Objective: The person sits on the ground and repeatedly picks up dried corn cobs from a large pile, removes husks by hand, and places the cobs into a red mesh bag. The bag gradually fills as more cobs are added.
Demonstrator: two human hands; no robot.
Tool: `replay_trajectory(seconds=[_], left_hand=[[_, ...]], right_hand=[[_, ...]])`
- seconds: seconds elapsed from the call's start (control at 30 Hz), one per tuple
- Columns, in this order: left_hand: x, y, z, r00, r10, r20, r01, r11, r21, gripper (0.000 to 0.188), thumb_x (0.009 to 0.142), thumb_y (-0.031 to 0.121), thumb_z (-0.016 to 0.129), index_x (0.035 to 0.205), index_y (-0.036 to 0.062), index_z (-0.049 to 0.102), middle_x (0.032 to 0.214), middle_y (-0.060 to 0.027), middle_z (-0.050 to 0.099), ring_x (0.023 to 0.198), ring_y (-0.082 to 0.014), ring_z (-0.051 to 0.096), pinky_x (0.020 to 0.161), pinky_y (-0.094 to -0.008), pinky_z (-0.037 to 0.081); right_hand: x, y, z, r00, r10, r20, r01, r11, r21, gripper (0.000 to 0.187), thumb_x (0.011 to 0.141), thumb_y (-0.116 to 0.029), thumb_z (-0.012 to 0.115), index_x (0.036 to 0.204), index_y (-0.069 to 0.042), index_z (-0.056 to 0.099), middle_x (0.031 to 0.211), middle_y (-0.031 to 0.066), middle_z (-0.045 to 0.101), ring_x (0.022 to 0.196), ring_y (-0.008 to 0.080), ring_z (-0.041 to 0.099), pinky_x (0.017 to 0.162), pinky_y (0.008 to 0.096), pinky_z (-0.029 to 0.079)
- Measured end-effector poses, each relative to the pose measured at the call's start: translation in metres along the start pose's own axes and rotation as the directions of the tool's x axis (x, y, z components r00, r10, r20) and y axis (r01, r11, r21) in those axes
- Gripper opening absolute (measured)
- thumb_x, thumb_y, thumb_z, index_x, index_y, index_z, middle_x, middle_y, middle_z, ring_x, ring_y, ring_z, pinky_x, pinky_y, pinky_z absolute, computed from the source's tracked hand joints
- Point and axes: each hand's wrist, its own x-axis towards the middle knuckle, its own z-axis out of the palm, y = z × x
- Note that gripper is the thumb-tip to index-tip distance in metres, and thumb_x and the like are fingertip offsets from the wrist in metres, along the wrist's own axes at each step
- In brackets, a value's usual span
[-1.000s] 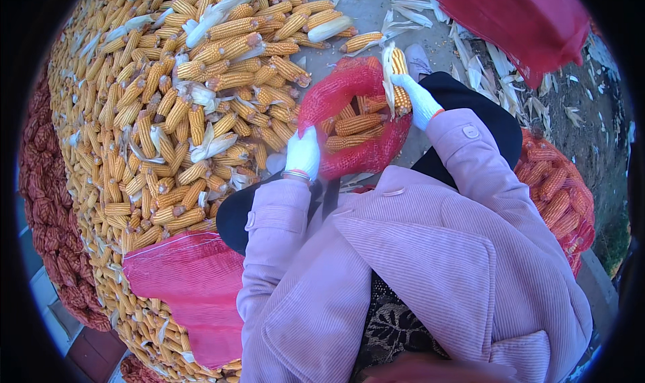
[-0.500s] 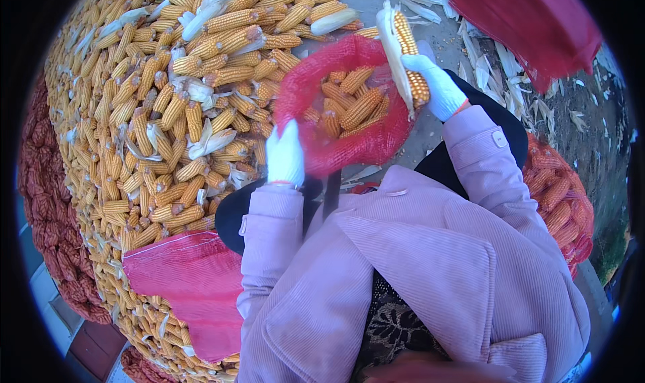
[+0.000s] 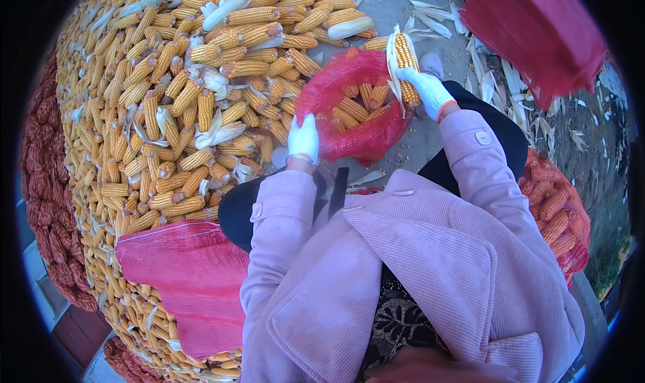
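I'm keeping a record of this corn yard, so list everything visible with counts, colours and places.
Open mesh sack: one, red, upper middle
Bagged cobs: several, yellow, inside it
Raised cob: one, yellow, pale husk, sack's right rim
Loose cobs: uncountable, yellow, left
Spread fabric: one, red, lower left
Other fabric: one, red, upper right
Filled sack: one, red, right
Stacked sacks: several, dark red, far left
Stray husks: many, pale, upper right
Coat: one, pink, lower middle
Trousers: one pair, dark, middle
Hands: two, white-gloved; left gripping sack rim, right holding raised cob
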Motion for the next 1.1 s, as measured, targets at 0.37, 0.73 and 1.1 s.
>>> replay_trajectory(seconds=[0.37,0.73,1.1], left_hand=[[-0.074,0.121,-0.004,0.776,0.629,-0.045,-0.413,0.56,0.718,0.084,0.089,0.039,0.076,0.154,0.0025,0.038,0.157,-0.0305,0.032,0.141,-0.0436,0.04,0.115,-0.0489,0.036],[-0.047,0.156,0.026,0.917,0.32,0.238,-0.103,0.767,-0.633,0.045,0.111,0.034,0.042,0.141,0.0013,0.046,0.134,-0.0124,0.055,0.123,-0.0208,0.055,0.104,-0.0381,0.046],[-0.006,0.133,0.023,0.981,0.169,0.091,-0.04,0.644,-0.764,0.04,0.109,0.031,0.045,0.129,-0.0014,0.057,0.119,-0.0114,0.066,0.104,-0.0184,0.066,0.095,-0.0322,0.052]], right_hand=[[-0.076,-0.057,0.02,0.823,-0.567,0.027,0.273,0.354,-0.894,0.075,0.079,-0.052,0.074,0.125,0.007,0.065,0.116,0.0235,0.069,0.112,0.0296,0.067,0.098,0.0386,0.051],[-0.091,-0.062,0.117,0.736,-0.489,0.468,0.677,0.533,-0.508,0.061,0.095,-0.047,0.066,0.126,0.005,0.058,0.117,0.0233,0.067,0.107,0.0329,0.067,0.091,0.0391,0.052],[-0.071,-0.063,0.142,0.449,-0.743,0.495,0.837,0.156,-0.525,0.03,0.106,-0.026,0.049,0.107,0.0,0.064,0.097,0.0229,0.064,0.093,0.044,0.063,0.075,0.0439,0.052]])
